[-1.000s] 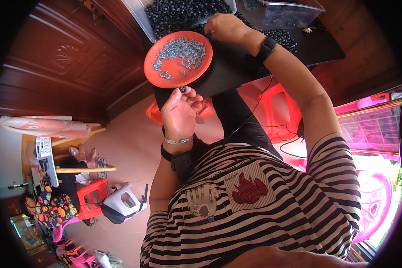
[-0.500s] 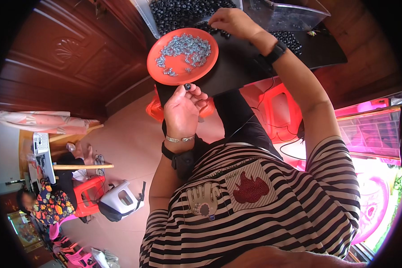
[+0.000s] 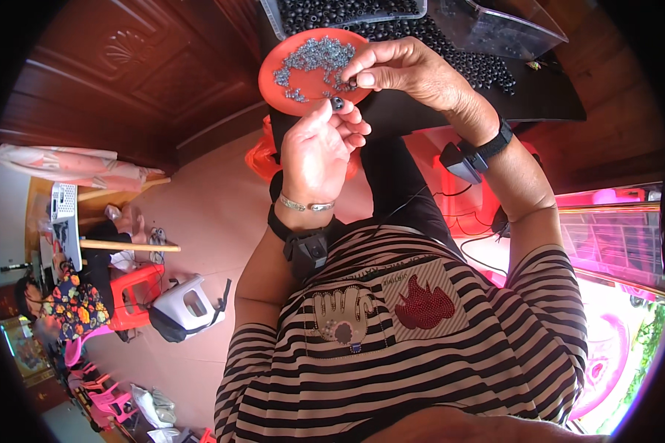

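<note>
Orange plastic: a round plate sits at the upper centre of the frame on a dark bench, strewn with small grey metal bits. Just below its rim the left hand is raised palm-up, fingers curled, pinching a small black bead between thumb and fingertips. The right hand comes in from the upper right, fingers bent, its thumb and forefinger closed together over the plate's right edge, just above the bead; whether a grey bit sits between them is too small to tell. Each wrist wears a black band with a small box, and the left also a thin silver bracelet.

Above the plate, at the top edge, a clear tray holds many black beads, and more lie loose on the bench toward the upper right beside a clear tub.

The lower frame is filled by the person's striped shirt. At lower left, on the floor, stand a red stool and a white case.
</note>
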`<state>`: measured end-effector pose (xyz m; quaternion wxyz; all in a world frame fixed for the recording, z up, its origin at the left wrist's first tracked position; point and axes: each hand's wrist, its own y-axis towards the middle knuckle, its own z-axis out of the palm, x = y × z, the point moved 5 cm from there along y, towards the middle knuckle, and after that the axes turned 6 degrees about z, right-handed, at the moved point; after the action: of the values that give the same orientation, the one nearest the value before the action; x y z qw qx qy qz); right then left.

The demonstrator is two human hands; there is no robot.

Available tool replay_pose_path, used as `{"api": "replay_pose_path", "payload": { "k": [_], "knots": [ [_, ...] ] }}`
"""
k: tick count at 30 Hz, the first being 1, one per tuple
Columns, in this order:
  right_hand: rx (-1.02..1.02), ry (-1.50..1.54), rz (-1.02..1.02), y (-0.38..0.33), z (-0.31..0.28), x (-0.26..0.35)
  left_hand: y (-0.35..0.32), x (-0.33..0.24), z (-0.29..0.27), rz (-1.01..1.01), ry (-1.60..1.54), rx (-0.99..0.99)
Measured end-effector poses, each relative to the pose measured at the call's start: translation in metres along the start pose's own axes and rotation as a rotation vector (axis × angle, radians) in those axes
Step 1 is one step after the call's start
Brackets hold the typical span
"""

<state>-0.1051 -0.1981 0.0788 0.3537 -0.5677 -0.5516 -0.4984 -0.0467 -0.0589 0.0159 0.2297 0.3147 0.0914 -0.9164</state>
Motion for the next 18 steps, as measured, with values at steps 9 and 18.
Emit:
{"api": "replay_pose_path", "payload": {
  "k": [9,18],
  "knots": [
    [0.02,-0.058,-0.128,-0.011,0.018,0.016,-0.009,0.007,-0.002,-0.011,0.009,-0.014],
    [0.023,-0.276,-0.281,-0.013,0.032,0.021,-0.014,0.006,-0.001,-0.022,0.0,-0.001]
  ]
}}
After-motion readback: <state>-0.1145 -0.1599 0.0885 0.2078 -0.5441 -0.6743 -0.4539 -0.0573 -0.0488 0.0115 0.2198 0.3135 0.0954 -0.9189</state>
